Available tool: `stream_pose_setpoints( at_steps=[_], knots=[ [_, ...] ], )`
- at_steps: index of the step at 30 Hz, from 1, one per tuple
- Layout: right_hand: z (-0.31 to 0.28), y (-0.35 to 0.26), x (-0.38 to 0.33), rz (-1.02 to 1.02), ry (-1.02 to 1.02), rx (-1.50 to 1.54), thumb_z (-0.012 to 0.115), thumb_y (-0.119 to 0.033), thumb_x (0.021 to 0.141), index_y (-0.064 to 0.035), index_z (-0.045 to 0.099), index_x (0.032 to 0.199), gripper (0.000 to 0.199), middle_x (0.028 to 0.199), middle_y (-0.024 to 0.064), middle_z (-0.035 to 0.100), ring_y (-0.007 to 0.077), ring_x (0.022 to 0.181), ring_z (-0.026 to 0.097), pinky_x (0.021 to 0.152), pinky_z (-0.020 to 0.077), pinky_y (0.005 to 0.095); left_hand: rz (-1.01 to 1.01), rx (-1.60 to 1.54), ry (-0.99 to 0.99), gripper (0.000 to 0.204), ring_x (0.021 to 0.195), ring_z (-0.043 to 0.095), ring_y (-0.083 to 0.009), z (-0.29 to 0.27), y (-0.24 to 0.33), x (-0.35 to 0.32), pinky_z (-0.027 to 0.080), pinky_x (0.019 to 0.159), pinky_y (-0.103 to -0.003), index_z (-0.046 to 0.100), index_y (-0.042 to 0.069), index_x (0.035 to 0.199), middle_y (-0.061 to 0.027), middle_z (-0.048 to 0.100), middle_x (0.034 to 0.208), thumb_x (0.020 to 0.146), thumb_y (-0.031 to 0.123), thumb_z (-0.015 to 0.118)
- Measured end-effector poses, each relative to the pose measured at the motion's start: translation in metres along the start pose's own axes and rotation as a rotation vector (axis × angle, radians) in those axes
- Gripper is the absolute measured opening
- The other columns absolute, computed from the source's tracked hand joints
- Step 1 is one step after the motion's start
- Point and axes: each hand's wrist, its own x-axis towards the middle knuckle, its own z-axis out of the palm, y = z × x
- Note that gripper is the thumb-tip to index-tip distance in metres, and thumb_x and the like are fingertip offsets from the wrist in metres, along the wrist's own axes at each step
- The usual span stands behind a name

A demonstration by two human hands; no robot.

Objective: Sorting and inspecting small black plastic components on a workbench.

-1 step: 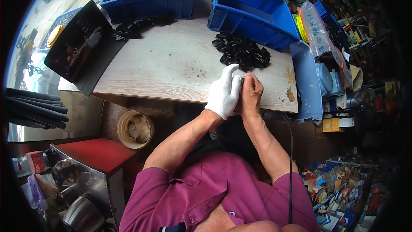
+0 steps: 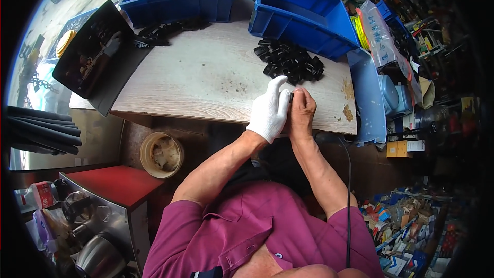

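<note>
My left hand (image 2: 270, 108), in a white glove, and my bare right hand (image 2: 302, 110) are pressed together at the near edge of the wooden table (image 2: 206, 77). Between their fingertips they pinch a small black part (image 2: 291, 97), most of it hidden by the fingers. Just beyond the hands lies a pile of similar black parts (image 2: 289, 63) on the tabletop.
An open blue bin (image 2: 303, 13) stands behind the pile, and another blue bin (image 2: 180, 2) with black parts sits at the far left. A black tray (image 2: 95, 51) overhangs the table's left end. A blue tray (image 2: 366, 98) borders the right end. A round bucket (image 2: 161, 154) stands below.
</note>
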Motion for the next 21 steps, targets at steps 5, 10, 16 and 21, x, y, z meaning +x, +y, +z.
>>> stream_pose_setpoints(
  at_steps=[5, 10, 16, 21],
  knots=[
    [0.007, -0.010, -0.006, -0.031, -0.008, 0.016, 0.051, -0.016, 0.096, -0.0046, 0.048, 0.071, 0.027, 0.065, -0.0038, 0.041, 0.0065, 0.063, 0.037, 0.055, 0.0336, 0.0265, -0.026, -0.070, -0.079, 0.036, 0.063, 0.065, -0.0304, -0.008, -0.004, 0.000, 0.051, 0.062, -0.039, 0.049, 0.006, 0.133, -0.0152, 0.062, 0.070, 0.099, 0.015, 0.051],
    [0.004, -0.012, -0.007, 0.013, -0.034, 0.089, 0.051, -0.019, 0.097, -0.0070, 0.049, 0.072, 0.027, 0.068, -0.0045, 0.042, 0.0061, 0.064, 0.038, 0.056, 0.0357, 0.0253, -0.021, -0.085, -0.098, 0.034, 0.063, 0.063, -0.0235, -0.012, -0.006, -0.004, 0.051, 0.064, -0.034, 0.049, 0.004, 0.130, -0.0128, 0.063, 0.074, 0.098, 0.014, 0.054],
    [0.001, -0.037, -0.011, 0.181, -0.220, 0.187, 0.053, -0.032, 0.098, -0.0067, 0.062, 0.093, 0.027, 0.068, -0.0027, 0.053, 0.0058, 0.056, 0.046, 0.050, 0.0352, 0.0223, -0.312, -0.439, -0.241, 0.026, 0.068, 0.059, -0.0095, -0.032, -0.007, 0.002, 0.050, 0.062, -0.025, 0.052, 0.001, 0.118, -0.0050, 0.062, 0.087, 0.096, 0.013, 0.059],
    [-0.003, -0.019, -0.007, 0.154, -0.183, 0.173, 0.053, -0.036, 0.098, -0.0092, 0.061, 0.086, 0.030, 0.059, -0.0043, 0.048, 0.0048, 0.047, 0.039, 0.044, 0.0296, 0.0209, -0.261, -0.529, -0.280, 0.021, 0.070, 0.059, -0.0079, -0.036, -0.011, 0.005, 0.050, 0.063, -0.023, 0.052, 0.001, 0.114, -0.0049, 0.063, 0.086, 0.095, 0.009, 0.058]
  ],
)
